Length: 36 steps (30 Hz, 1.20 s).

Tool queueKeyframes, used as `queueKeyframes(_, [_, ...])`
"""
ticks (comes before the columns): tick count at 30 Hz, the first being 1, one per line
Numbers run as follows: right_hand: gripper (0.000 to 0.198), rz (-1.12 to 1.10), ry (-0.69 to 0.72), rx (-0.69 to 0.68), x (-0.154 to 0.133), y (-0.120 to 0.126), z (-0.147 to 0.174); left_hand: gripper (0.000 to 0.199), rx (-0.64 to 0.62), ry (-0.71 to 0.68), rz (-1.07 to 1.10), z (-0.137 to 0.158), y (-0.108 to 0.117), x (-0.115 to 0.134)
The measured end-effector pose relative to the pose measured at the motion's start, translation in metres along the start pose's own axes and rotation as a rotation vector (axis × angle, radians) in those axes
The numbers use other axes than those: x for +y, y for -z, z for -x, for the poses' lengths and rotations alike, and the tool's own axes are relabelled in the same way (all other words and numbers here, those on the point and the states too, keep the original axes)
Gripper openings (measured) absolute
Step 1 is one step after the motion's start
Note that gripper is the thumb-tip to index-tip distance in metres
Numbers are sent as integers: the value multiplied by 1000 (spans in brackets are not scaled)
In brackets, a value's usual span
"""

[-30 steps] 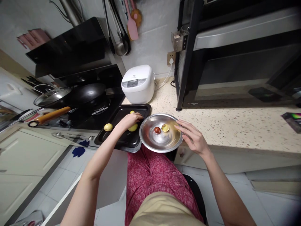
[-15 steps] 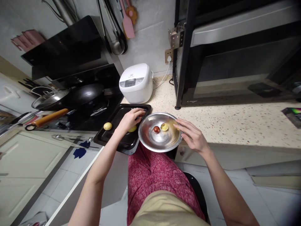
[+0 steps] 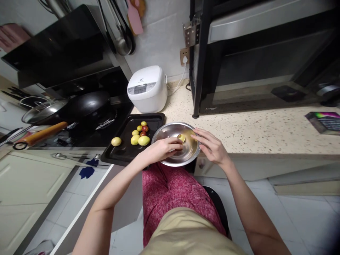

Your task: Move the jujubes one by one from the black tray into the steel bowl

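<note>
My left hand (image 3: 169,148) reaches into a shiny metal bowl (image 3: 162,132), its fingers bent together near the bottom; whatever they hold is hidden. A yellow round fruit piece (image 3: 182,137) lies in the bowl close to those fingertips. My right hand (image 3: 212,147) is at the bowl's right rim, fingers over the edge and thumb lower on the outside. Left of the bowl sits a black baking tray (image 3: 124,156). On it are several small fruits: larger yellow-green ones (image 3: 143,141), smaller yellow ones (image 3: 135,132), and dark red ones (image 3: 145,129).
A white rice cooker (image 3: 147,90) stands behind the tray. At left, a wok (image 3: 90,104) and a lidded pan (image 3: 47,111) sit on the stove. To the right, a microwave-like appliance (image 3: 260,71) stands in a black rack on the speckled counter (image 3: 239,138). An open drawer (image 3: 87,202) is below left.
My left hand has moved right from the tray into the bowl, uncovering the fruits on the tray. It now hides the dark red fruit seen in the bowl. My right hand stays at the rim.
</note>
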State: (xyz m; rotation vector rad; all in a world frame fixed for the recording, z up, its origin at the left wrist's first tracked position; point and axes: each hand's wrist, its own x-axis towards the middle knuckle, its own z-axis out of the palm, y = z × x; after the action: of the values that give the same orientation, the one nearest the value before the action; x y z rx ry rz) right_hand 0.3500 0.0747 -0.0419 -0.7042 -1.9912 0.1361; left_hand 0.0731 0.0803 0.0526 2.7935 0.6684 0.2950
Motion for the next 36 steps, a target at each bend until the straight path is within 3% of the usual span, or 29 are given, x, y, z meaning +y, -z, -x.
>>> queueKeyframes(4, [51, -8, 6, -3, 0, -1, 1, 26, -115, 43, -22, -7, -1, 2])
queueKeyframes(13, [49, -13, -5, -1, -1, -1, 1, 19, -176, -2, -215, -21, 0, 12])
queueKeyframes(24, [50, 2, -44, -10, -2, -1, 0, 19, -20, -195, -352, -28, -11, 3])
queueKeyframes(33, [46, -13, -18, 4, 0, -1, 1, 20, -18, -134, -339, -24, -10, 2])
queueKeyframes(36, [46, -10, -16, -3, 0, 0, 1, 21, 54, -118, -336, -19, -6, -3])
